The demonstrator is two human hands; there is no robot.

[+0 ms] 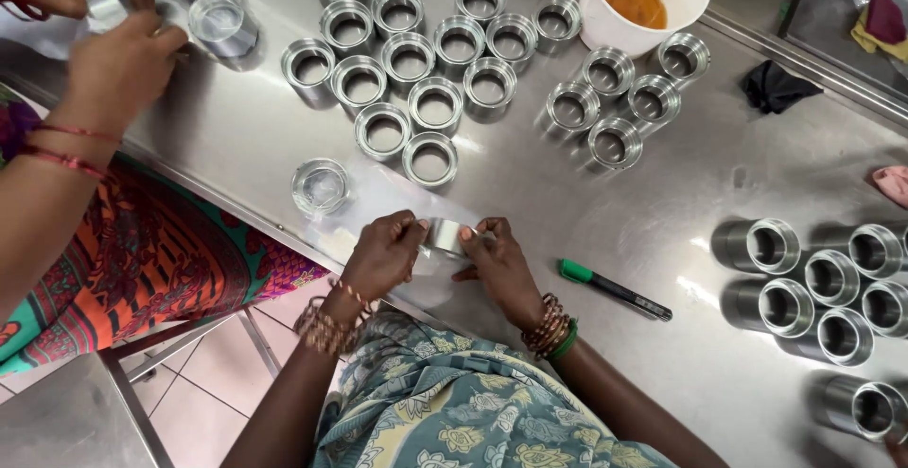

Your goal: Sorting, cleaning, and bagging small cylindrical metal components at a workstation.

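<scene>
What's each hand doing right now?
Left hand: closed on the metal ring.
Right hand: closed on the same ring's other side.

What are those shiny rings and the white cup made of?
The rings look like machined metal, perhaps steel or aluminium: silvery, with bright glints and ridged rims. The one held between the left hand and right hand has the same sheen. The white cup looks like plastic or coated paper, smooth and matte; which one is unclear.
</scene>
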